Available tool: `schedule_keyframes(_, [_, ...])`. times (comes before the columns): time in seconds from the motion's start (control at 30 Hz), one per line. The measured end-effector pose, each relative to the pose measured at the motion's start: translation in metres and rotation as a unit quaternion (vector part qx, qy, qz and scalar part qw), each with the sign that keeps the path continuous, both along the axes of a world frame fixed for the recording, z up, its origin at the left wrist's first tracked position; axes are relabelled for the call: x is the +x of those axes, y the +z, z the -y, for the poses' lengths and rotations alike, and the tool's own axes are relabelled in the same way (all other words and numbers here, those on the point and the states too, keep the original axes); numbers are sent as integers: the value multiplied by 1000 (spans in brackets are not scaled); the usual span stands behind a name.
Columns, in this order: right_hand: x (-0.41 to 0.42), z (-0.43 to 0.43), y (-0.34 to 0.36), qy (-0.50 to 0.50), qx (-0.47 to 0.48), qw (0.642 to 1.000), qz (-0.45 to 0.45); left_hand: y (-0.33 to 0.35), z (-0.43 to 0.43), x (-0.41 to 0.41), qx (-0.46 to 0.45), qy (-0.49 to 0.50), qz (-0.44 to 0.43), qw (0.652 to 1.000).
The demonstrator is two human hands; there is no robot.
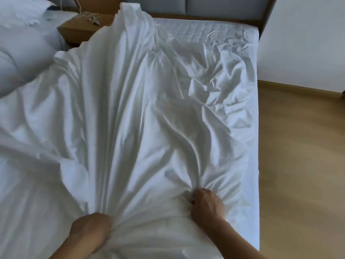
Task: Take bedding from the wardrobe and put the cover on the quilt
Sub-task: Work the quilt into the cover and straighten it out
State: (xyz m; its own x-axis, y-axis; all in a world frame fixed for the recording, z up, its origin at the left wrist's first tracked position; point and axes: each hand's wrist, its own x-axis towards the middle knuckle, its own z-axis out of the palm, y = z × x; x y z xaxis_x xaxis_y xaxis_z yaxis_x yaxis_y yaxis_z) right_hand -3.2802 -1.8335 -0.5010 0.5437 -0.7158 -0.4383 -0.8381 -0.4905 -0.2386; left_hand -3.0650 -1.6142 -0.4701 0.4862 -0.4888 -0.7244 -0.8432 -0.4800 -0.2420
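Note:
A white quilt cover (119,113) lies crumpled across the bed, with long folds running from the headboard towards me. My left hand (91,228) grips a bunch of this fabric at the near edge, fingers buried in the folds. My right hand (206,204) grips another bunch of the cover further right, and creases fan out from it. I cannot tell the quilt itself apart from the cover. The far end of the cover rises in a peak near the headboard.
The mattress (240,34) with its quilted white sheet shows at the far right. A wooden bedside table (82,28) stands at the far left beside white pillows (24,49). Wooden floor (302,146) runs along the bed's right side, below a white wall (308,43).

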Motion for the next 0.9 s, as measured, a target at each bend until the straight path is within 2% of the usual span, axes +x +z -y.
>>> schedule_keyframes(0.03, [0,-5,-2,22,17,999,-16,6,12,3,-16,8,11,1000])
schedule_keyframes(0.1, [-10,-13,-1,95,51,993,-50,17,45,18,-124,25,44,991])
schedule_keyframes(0.17, [-29,-17,5,161,113,976,-88,20,76,43,-283,23,95,954])
schedule_keyframes(0.2, [-42,-17,8,170,143,969,-113,17,88,56,-319,34,109,941])
schedule_keyframes(0.3, [-65,-8,20,134,161,956,-206,-5,96,80,-250,85,85,961])
schedule_keyframes(0.4, [-51,-5,28,109,132,959,-226,-37,79,80,-236,41,99,966])
schedule_keyframes(0.43, [-37,-7,32,86,98,973,-193,-44,75,80,-246,29,99,964])
schedule_keyframes(0.5, [-1,-15,37,7,-27,999,-26,-51,74,82,-262,22,80,962])
schedule_keyframes(0.57, [45,-30,32,-47,-104,983,141,-54,74,86,-265,27,51,962])
schedule_keyframes(0.6, [68,-39,29,-56,-87,980,171,-54,71,88,-251,23,38,967])
schedule_keyframes(0.67, [111,-54,18,-64,1,988,141,-48,58,92,-214,9,16,977])
schedule_keyframes(0.73, [137,-61,6,-67,34,993,87,-38,38,97,-179,-1,-2,984])
schedule_keyframes(0.83, [148,-67,-3,-82,0,990,118,-19,11,101,-104,-24,-23,994])
schedule_keyframes(0.9, [146,-70,-2,-57,-23,986,157,-7,7,99,-47,-73,-15,996])
